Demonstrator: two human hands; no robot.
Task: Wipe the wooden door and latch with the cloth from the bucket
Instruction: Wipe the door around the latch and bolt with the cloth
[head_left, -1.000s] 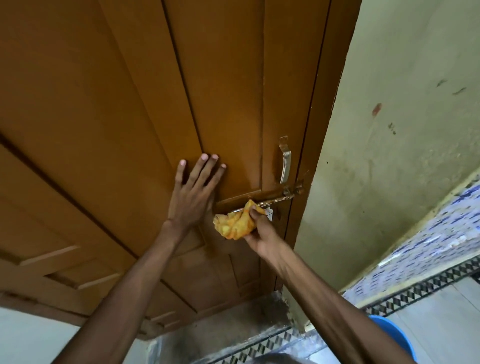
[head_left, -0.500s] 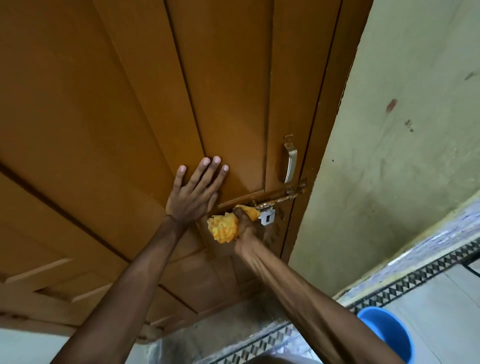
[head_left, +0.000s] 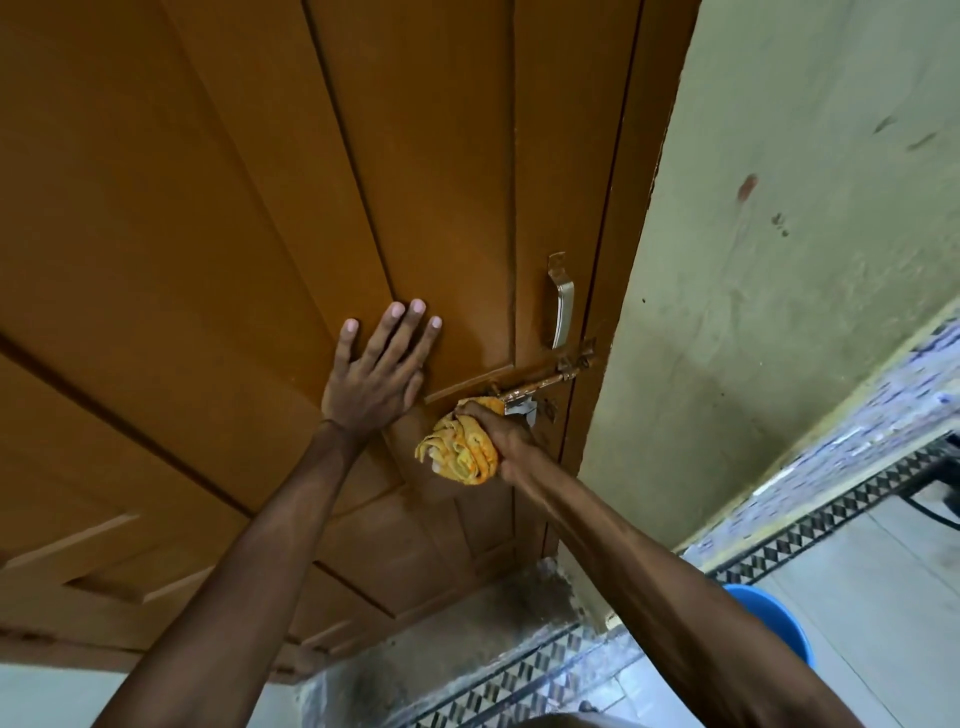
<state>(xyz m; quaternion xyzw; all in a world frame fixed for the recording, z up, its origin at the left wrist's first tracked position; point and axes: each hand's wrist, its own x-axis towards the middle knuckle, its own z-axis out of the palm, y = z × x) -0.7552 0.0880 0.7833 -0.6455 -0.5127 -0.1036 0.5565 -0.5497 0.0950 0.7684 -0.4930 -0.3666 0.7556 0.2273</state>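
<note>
Our right hand (head_left: 501, 434) fisted round cloth (head_left: 460, 451), knuckles against door just below latch (head_left: 540, 382). Cloth yellow-orange, bunched into tight wad of folds, most of it bulging out left of our fist. Our left hand (head_left: 375, 374) flat on wooden door (head_left: 208, 234), fingers spread, just left of cloth. Latch: tarnished brown sliding bolt, slanting up to door's right edge; small pale plate under it. Silver pull handle (head_left: 562, 306) above latch. Door orange-brown, panelled. Blue bucket (head_left: 774, 621) on floor, lower right, well apart.

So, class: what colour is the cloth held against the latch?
Yellow-orange, bunched in the right hand; the cloth shows in the head view.
</note>
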